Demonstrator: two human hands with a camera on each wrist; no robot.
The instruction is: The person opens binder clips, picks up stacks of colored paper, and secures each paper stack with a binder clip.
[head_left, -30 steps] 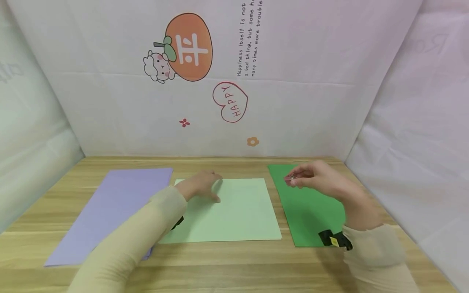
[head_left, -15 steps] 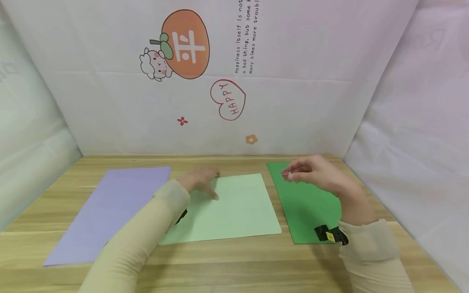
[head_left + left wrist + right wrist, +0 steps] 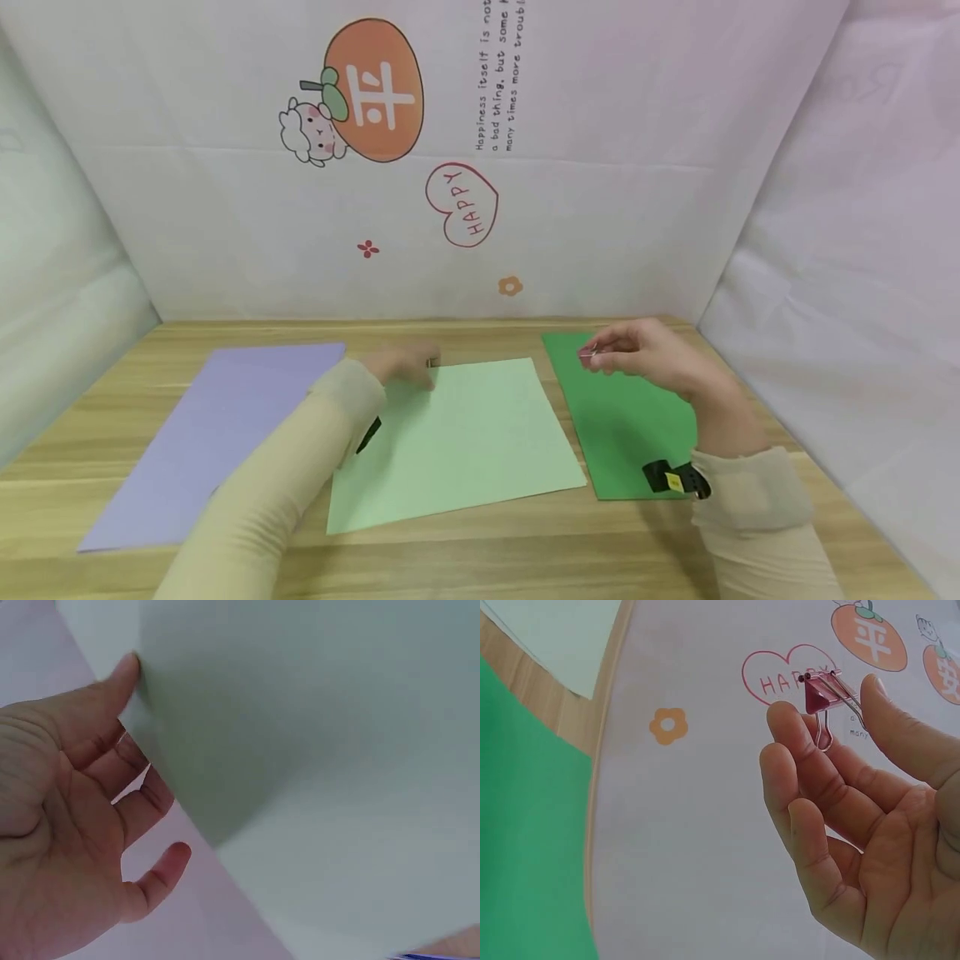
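Note:
My left hand [image 3: 408,364] is at the far left corner of a light green sheet of paper [image 3: 480,442] in the head view. In the left wrist view that hand [image 3: 82,772] pinches the sheet's edge, thumb on the near face and some fingers behind it; the little finger stands free. Over on the right, my right hand [image 3: 648,358] is held above a dark green sheet [image 3: 622,425]. Between its thumb and fingertips it pinches a pink binder clip [image 3: 826,691], whose wire handles stick out in the right wrist view.
A purple sheet [image 3: 217,433] lies at the left of the wooden table [image 3: 450,554], partly covered by the left sleeve [image 3: 277,492]. White printed cloth [image 3: 600,208] rises behind the table and along both sides.
The light green sheet has turned, its near left corner coming toward me. My left hand has drawn slightly left, fingers closing at the sheet's edge. The right hand keeps the clip almost still.

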